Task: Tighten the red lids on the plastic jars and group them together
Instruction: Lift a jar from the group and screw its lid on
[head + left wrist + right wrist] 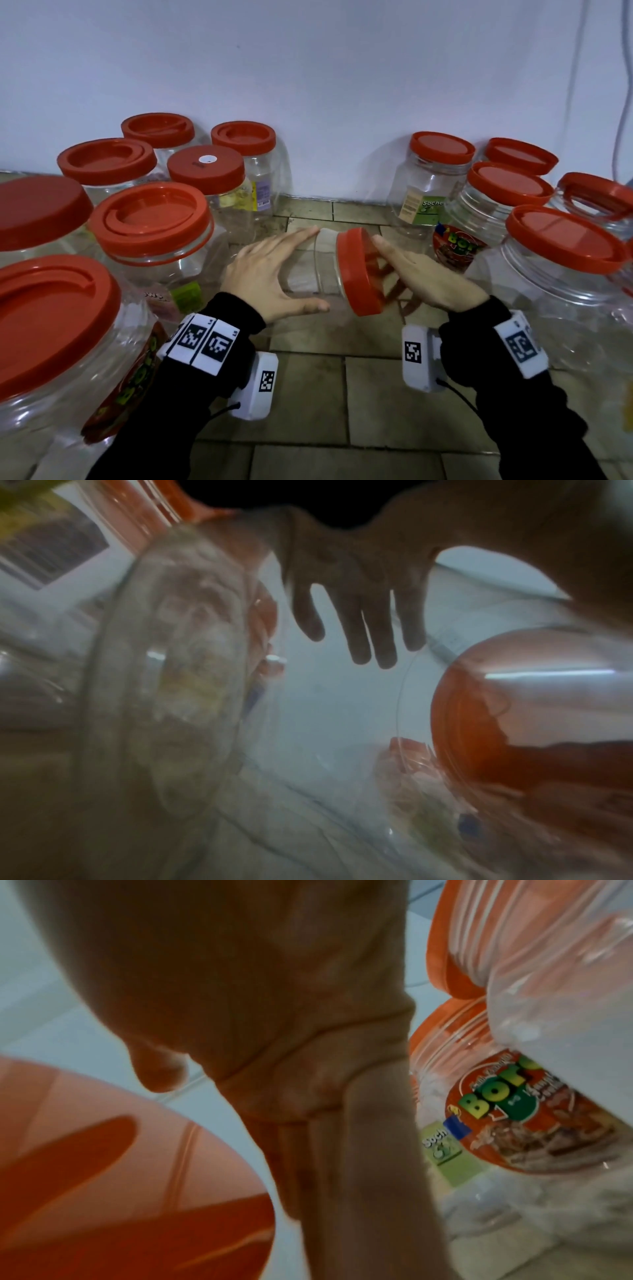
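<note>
A clear plastic jar lies on its side above the tiled floor, its red lid facing right. My left hand spans the jar's body, fingers straight over the top and thumb stretched along the underside. In the left wrist view its fingers are spread and straight, and the lid shows through the jar. My right hand lies flat against the lid's face with straight fingers. In the right wrist view the palm stands beside the lid.
Several red-lidded jars cluster at the left, and several more at the right against the white wall. A jar with a red "Boro" label stands close to my right hand. Bare tiled floor lies between the groups. Cables hang at the far right.
</note>
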{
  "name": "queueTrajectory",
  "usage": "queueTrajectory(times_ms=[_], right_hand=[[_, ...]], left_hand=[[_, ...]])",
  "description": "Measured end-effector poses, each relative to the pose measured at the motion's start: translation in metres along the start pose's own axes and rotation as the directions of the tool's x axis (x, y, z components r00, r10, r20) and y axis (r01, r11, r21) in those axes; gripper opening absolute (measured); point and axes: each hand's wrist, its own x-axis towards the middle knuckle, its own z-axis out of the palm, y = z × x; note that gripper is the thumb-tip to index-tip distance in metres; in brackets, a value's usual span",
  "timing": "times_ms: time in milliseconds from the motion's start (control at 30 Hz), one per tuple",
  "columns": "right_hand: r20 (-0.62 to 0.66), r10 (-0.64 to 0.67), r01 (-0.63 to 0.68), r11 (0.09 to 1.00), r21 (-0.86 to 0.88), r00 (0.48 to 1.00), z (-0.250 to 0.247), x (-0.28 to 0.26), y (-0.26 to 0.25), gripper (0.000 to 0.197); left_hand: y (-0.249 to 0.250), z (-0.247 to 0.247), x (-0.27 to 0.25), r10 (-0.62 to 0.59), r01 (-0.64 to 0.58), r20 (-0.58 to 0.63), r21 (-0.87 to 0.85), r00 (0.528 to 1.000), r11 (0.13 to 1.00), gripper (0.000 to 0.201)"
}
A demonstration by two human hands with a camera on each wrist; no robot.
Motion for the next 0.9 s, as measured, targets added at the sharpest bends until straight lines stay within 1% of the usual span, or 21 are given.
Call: queueTrajectory(times_ms=[67, 133, 167, 200, 233, 300, 333, 367, 400, 467, 533, 633, 667, 700, 767, 833, 900], right_hand=[[0.049, -0.156, 0.155, 0.988, 0.030, 0.987, -0.006, -0.002, 0.002, 0.079], [0.091, -0.278, 0.275, 0.960, 0.046, 0.956, -0.008, -0.002, 0.001, 0.088], [0.089, -0.301, 0.300, 0.954, 0.029, 0.949, -0.007, -0.002, 0.001, 0.090], [0.067, -0.292, 0.292, 0.956, 0.007, 0.954, -0.004, -0.002, -0.001, 0.089], [0.034, -0.248, 0.249, 0.969, -0.003, 0.968, -0.001, -0.001, -0.004, 0.087], [0.002, -0.085, 0.085, 0.996, 0.031, 0.996, 0.004, 0.000, -0.011, 0.085], [0.001, -0.024, 0.024, 0.999, 0.038, 1.000, 0.005, 0.001, -0.010, 0.088], [0.000, -0.003, 0.003, 1.000, 0.027, 1.000, 0.005, 0.002, -0.008, 0.090], [0.010, -0.027, 0.027, 1.000, 0.015, 1.000, 0.004, 0.003, -0.004, 0.092], [0.059, -0.159, 0.158, 0.987, 0.011, 0.986, -0.002, 0.004, 0.002, 0.102], [0.077, -0.234, 0.233, 0.972, 0.016, 0.969, -0.005, 0.003, 0.004, 0.108], [0.009, -0.226, 0.226, 0.973, 0.045, 0.974, 0.001, 0.003, 0.005, 0.100], [-0.022, -0.207, 0.208, 0.975, 0.083, 0.978, 0.004, 0.003, 0.005, 0.101], [-0.056, -0.174, 0.180, 0.974, 0.141, 0.983, 0.007, 0.004, 0.005, 0.106], [-0.111, -0.114, 0.139, 0.955, 0.261, 0.987, 0.012, 0.006, 0.008, 0.106], [-0.113, -0.109, 0.140, 0.941, 0.309, 0.988, 0.015, 0.008, 0.011, 0.102], [-0.086, -0.121, 0.142, 0.939, 0.312, 0.989, 0.018, 0.011, 0.012, 0.095]], left_hand=[[-0.001, -0.002, -0.001, -0.010, 0.010, -0.022, -0.035, 1.000, 0.999, 0.099], [0.000, -0.003, 0.000, -0.025, 0.024, -0.014, -0.027, 1.000, 0.999, 0.100], [0.001, -0.003, 0.000, -0.028, 0.028, -0.006, -0.011, 1.000, 1.000, 0.099], [0.001, -0.002, 0.000, -0.024, 0.024, 0.000, 0.006, 1.000, 1.000, 0.099], [0.001, -0.001, 0.001, -0.017, 0.017, 0.004, 0.021, 1.000, 1.000, 0.100], [0.001, 0.002, 0.002, 0.001, -0.001, 0.011, 0.045, 1.000, 0.999, 0.098], [0.001, 0.003, 0.002, 0.009, -0.010, 0.014, 0.055, 1.000, 0.998, 0.098], [0.001, 0.004, 0.003, 0.013, -0.014, 0.016, 0.062, 1.000, 0.998, 0.099], [0.001, 0.005, 0.003, 0.015, -0.016, 0.015, 0.064, 1.000, 0.998, 0.099], [0.000, 0.004, 0.003, 0.016, -0.015, -0.004, 0.061, 1.000, 0.998, 0.100], [-0.002, 0.004, 0.002, 0.007, -0.006, -0.020, 0.065, 1.000, 0.998, 0.099], [-0.003, 0.004, 0.005, 0.018, -0.018, -0.008, 0.080, 1.000, 0.997, 0.099], [-0.004, 0.004, 0.008, 0.017, -0.017, -0.001, 0.074, 1.000, 0.997, 0.101], [-0.006, 0.003, 0.012, 0.006, -0.006, 0.005, 0.035, 1.000, 0.999, 0.104], [-0.012, -0.001, 0.023, -0.049, 0.048, -0.004, -0.167, 0.999, 0.985, 0.110], [-0.017, -0.004, 0.034, -0.117, 0.088, -0.054, -0.384, 0.992, 0.919, 0.105], [-0.016, -0.002, 0.045, -0.168, 0.072, -0.141, -0.517, 0.976, 0.853, 0.099]])
